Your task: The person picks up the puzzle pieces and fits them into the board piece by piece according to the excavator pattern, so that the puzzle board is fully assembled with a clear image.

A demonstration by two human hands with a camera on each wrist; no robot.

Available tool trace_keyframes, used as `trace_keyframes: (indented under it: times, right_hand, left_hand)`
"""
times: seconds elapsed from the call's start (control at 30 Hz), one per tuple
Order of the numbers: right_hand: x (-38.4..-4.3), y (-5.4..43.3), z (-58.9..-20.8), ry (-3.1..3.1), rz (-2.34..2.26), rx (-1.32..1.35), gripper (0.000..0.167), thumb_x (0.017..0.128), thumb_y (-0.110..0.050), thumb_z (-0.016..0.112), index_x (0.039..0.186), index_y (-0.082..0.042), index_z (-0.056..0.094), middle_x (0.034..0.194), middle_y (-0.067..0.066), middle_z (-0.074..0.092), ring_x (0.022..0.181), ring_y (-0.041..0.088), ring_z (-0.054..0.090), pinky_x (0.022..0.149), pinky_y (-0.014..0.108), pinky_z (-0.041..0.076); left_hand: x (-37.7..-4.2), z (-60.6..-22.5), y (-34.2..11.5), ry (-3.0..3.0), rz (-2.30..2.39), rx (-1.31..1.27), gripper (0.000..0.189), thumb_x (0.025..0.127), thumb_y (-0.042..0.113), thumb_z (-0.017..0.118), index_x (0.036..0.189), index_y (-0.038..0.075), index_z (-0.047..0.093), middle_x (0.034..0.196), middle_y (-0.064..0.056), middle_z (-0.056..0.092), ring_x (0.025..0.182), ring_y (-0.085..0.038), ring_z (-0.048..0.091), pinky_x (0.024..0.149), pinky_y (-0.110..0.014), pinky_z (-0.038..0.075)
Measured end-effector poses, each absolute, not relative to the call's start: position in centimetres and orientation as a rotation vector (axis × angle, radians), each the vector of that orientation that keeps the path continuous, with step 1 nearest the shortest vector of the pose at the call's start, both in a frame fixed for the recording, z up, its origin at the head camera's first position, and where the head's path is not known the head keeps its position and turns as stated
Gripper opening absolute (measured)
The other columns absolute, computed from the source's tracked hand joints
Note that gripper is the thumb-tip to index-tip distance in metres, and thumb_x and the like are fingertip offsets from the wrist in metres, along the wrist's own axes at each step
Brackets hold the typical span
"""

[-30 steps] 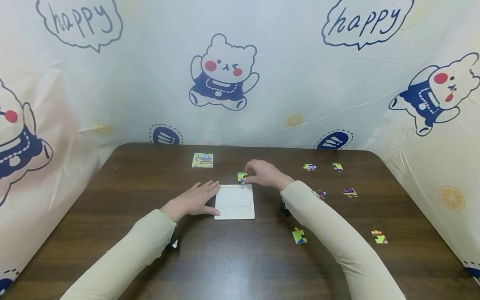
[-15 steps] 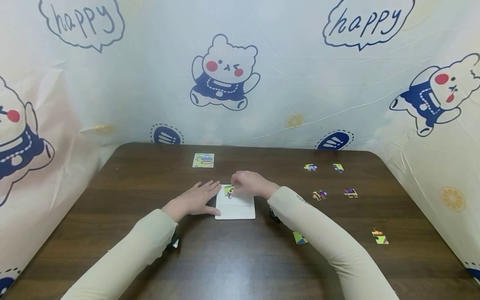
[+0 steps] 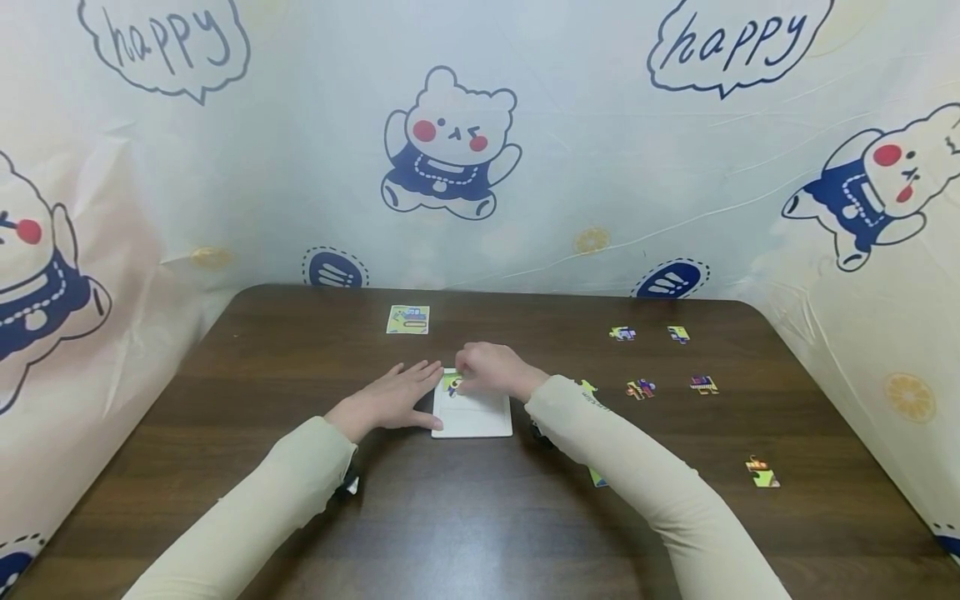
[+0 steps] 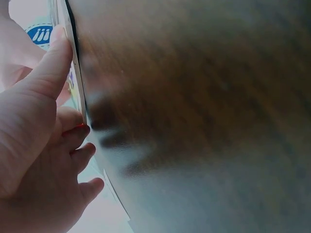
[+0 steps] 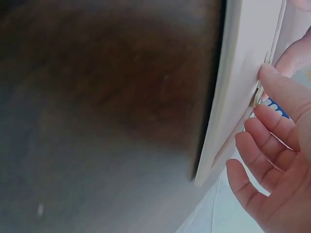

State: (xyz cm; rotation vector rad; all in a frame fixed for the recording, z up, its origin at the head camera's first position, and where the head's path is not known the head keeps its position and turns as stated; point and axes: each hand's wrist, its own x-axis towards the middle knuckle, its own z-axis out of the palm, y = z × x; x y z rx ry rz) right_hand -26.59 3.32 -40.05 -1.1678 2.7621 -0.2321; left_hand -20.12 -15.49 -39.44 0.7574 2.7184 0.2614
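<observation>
A white puzzle tray [image 3: 480,423] lies flat near the middle of the brown table. My left hand [image 3: 384,402] rests along its left side, fingers straight, thumb at the near left corner; the left wrist view shows that thumb [image 4: 51,65] against the tray's edge. Over the tray's far left corner, my right hand [image 3: 493,371] pinches a green jigsaw piece [image 3: 452,383] with a dark pattern. In the right wrist view the piece [image 5: 256,95] is seen edge-on between thumb and index finger, low at the tray, its far part hidden by the hand.
A small picture card [image 3: 408,320] lies behind the tray. Several loose jigsaw pieces are spread to the right, among them a purple one [image 3: 704,385] and a green one [image 3: 765,478]. The right sleeve [image 3: 630,450] partly covers another green piece [image 3: 597,477]. A printed curtain [image 3: 300,167] stands behind the table.
My right hand has brought the green jigsaw piece from behind the tray to its far left corner, moving left and nearer. My left hand has stayed at the tray's left side.
</observation>
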Motion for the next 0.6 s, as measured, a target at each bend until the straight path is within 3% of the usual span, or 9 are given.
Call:
trace_keyframes:
  times: [0.6]
  right_hand:
    - [-26.52,3.47,-40.22,2.761,-0.295,-1.223,0.021,0.081,-0.027,0.072,0.098,-0.015,0.069,0.087,-0.003,0.058,0.073,0.009,0.051,0.064,0.023,0.044]
  left_hand:
    - [-20.31,-39.72,-15.48,2.720,0.247,0.758,0.090,0.081,0.056,0.059,0.143,0.000,0.027,0.148,-0.017,0.023,0.136,-0.032,0.015,0.106,-0.054,0.011]
